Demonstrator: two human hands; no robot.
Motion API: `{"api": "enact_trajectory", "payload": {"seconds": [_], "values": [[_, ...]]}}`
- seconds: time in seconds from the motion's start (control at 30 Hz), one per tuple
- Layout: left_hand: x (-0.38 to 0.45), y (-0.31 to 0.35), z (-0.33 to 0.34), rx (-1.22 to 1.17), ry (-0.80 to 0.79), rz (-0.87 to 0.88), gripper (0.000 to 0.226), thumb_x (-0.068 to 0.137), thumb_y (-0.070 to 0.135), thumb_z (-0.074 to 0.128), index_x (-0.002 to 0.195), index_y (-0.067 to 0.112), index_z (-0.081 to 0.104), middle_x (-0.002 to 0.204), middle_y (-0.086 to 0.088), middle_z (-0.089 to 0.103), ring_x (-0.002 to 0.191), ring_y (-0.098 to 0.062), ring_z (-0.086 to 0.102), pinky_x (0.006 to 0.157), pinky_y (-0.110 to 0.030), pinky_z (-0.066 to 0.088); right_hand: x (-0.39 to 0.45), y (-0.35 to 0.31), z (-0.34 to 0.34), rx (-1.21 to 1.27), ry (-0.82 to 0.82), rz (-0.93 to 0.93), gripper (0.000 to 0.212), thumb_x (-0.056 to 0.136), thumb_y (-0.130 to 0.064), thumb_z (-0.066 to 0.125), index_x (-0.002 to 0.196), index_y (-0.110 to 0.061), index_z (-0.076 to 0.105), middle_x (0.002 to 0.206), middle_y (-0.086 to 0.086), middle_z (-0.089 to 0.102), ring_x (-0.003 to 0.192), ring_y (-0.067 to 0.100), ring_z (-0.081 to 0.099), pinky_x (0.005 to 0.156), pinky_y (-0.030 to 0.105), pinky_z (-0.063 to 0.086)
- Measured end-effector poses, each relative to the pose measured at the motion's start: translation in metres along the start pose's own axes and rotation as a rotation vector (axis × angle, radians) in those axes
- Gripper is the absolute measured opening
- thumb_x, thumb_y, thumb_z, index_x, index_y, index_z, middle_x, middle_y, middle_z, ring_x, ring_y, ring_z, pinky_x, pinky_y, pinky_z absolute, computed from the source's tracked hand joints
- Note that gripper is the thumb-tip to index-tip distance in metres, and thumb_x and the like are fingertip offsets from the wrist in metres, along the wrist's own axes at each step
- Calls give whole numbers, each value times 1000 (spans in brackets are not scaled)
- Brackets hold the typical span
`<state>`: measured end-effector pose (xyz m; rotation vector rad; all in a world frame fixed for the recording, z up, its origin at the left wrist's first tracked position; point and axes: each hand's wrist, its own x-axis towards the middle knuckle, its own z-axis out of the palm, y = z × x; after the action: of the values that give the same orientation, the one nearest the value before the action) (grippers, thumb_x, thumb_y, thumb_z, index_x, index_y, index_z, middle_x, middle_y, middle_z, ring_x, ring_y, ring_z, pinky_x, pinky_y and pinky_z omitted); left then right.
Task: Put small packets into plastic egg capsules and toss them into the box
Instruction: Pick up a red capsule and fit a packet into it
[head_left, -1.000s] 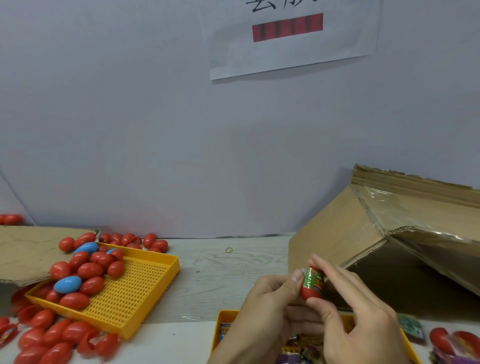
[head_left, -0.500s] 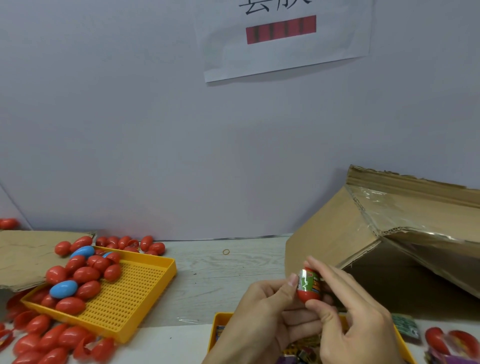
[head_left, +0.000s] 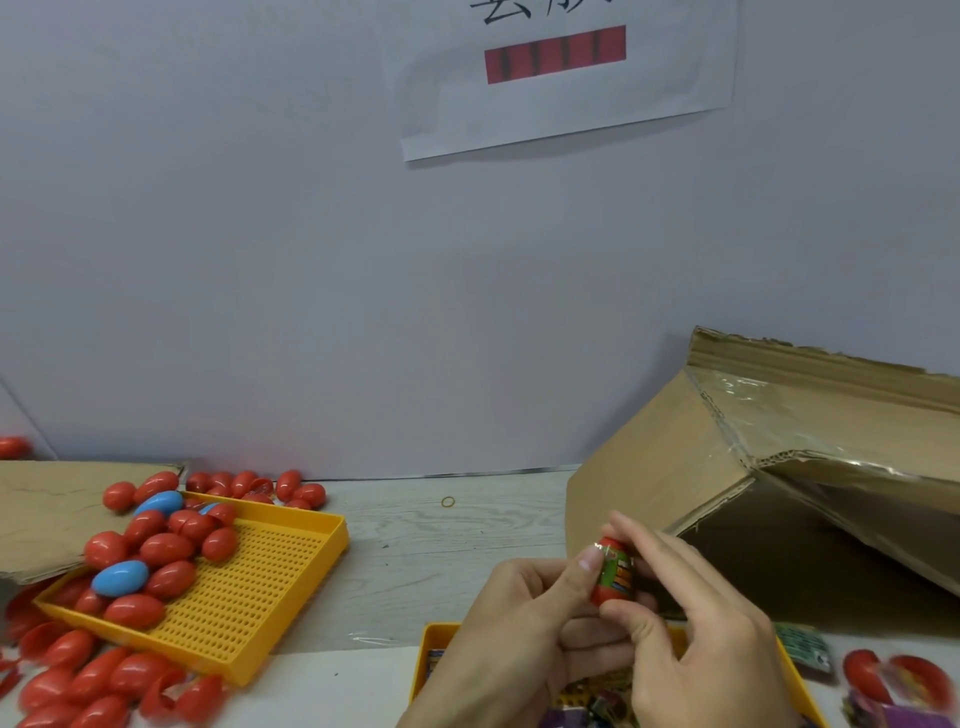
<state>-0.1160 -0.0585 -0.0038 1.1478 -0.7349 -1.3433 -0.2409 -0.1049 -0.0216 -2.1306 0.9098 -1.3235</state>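
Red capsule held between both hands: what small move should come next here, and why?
Probably press the two halves fully shut. The red capsule is pinched between the left hand and the right hand, and the green packet shows at its middle, so it looks not yet closed. The cardboard box lies open just behind, ready for the toss afterwards.

We observe both hands raised over a yellow tray at the near edge of the surface. The left hand and right hand together pinch a red egg capsule with a green packet protruding from it. A tilted cardboard box stands just behind. At left, a second yellow tray holds red and blue capsules.
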Motion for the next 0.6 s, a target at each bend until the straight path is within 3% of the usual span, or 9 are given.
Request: {"api": "enact_trajectory", "payload": {"seconds": [0.2,0.37,0.47,0.6], "values": [[4,-2,-2,8,50,-25,39,83,37,65,93,1,77,98,-23,74,90,-29,73,75,-32,60,-1,1,2,46,-25,76,68,64,3,84,121,-28,66,111,-15,67,100,-5,58,75,-9,33],[-2,10,-5,18,302,63,50,64,32,77,102,1,69,96,-18,75,81,-28,74,66,-35,59,0,-5,3,124,-69,104,64,84,-26,68,130,-54,35,138,-27,44,125,-6,42,101,24,44],[-5,25,-5,-12,429,171,50,61,26,81,102,1,68,96,-18,75,86,-28,75,64,-27,59,0,-4,4,129,-53,101,58,87,-25,63,126,-55,33,135,-29,43,123,-11,39,99,23,45],[12,60,28,155,394,222,51,66,34,82,103,4,66,95,-11,75,80,-17,75,76,-27,59,2,0,5,130,-35,99,55,87,-20,63,124,-53,37,129,-27,48,121,-14,39,95,17,45]]}}
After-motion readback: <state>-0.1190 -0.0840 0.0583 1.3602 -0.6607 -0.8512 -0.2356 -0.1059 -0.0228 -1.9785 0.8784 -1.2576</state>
